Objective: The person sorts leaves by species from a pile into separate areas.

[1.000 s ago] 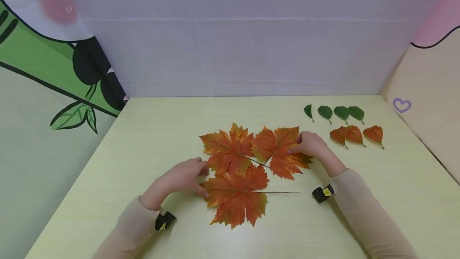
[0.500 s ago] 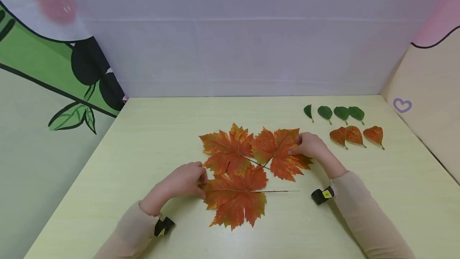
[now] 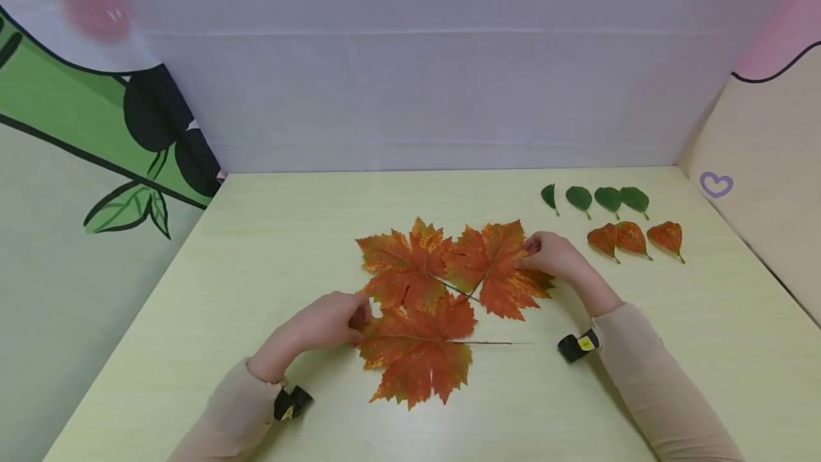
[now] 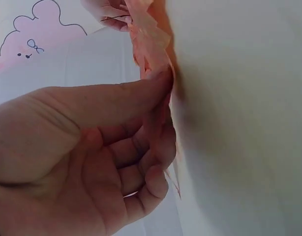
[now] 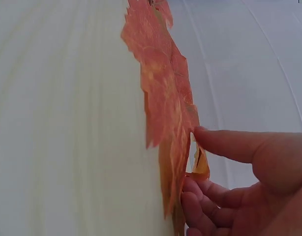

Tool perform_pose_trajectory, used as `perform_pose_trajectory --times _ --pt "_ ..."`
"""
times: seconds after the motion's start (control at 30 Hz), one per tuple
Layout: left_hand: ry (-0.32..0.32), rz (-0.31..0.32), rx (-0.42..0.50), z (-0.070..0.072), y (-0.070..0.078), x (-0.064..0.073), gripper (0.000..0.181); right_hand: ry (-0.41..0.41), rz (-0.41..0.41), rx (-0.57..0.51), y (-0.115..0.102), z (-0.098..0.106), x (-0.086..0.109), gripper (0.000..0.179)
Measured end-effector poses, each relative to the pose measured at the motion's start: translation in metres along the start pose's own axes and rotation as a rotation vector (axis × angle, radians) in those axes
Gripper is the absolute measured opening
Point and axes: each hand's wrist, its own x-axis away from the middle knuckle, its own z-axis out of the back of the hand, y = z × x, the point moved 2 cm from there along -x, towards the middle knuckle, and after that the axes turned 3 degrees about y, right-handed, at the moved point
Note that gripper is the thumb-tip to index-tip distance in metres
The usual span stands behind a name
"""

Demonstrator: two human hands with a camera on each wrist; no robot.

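Note:
Three large orange maple leaves lie close together mid-table in the head view: an upper left leaf (image 3: 410, 266), a right leaf (image 3: 497, 262) and a lower leaf (image 3: 423, 355) whose thin stem points right. My left hand (image 3: 330, 319) pinches the left edge of the lower leaf, its fingertips also close to the upper left leaf. In the left wrist view the thumb (image 4: 126, 101) presses the leaf against curled fingers. My right hand (image 3: 554, 257) holds the right leaf at its outer edge; in the right wrist view a leaf lobe (image 5: 202, 164) sits between thumb and fingers.
Several small green leaves (image 3: 579, 198) form a row at the back right of the pale table (image 3: 256, 234). Below them lie three small orange leaves (image 3: 665, 237), the left two overlapping. A grey cloth wall (image 3: 410, 91) rises behind the table.
The left hand's fingers have drawn in at the edge, and the lower leaf has shifted slightly left. The right leaf has also shifted a little left, its upper tip moving out from under the right hand.

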Motion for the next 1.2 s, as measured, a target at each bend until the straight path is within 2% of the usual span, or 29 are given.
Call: perform_pose_trajectory --times 0.13,0.3,0.47,0.63,0.83,1.03,1.1,1.2 --pt "0.004 -0.037 -0.01 0.005 -0.001 0.002 0.012 0.007 -0.02 0.002 0.0 -0.001 -0.001 0.054" --pt "0.011 -0.081 0.01 0.015 -0.005 0.006 0.013 0.032 -0.049 -0.003 0.001 -0.002 -0.005 0.041" --pt "-0.004 -0.082 0.037 0.031 -0.012 0.017 0.011 0.051 -0.066 -0.063 0.002 -0.001 -0.004 0.034" --pt "-0.064 -0.071 0.086 0.051 -0.018 0.029 0.01 0.067 -0.067 -0.122 0.002 0.0 -0.005 0.036" --pt "-0.074 -0.046 0.074 0.087 -0.031 0.034 0.008 0.063 -0.062 -0.162 0.003 -0.001 -0.005 0.042" --pt "-0.11 0.01 0.008 0.131 -0.046 0.023 0.01 0.047 -0.062 -0.184 0.003 -0.003 -0.007 0.041" --pt "-0.124 0.034 -0.029 0.145 -0.05 0.014 0.012 0.053 -0.056 -0.183 0.003 -0.003 -0.007 0.04" --pt "-0.122 0.078 -0.135 0.163 -0.057 -0.006 0.014 0.061 -0.052 -0.181 0.005 -0.003 -0.008 0.039"
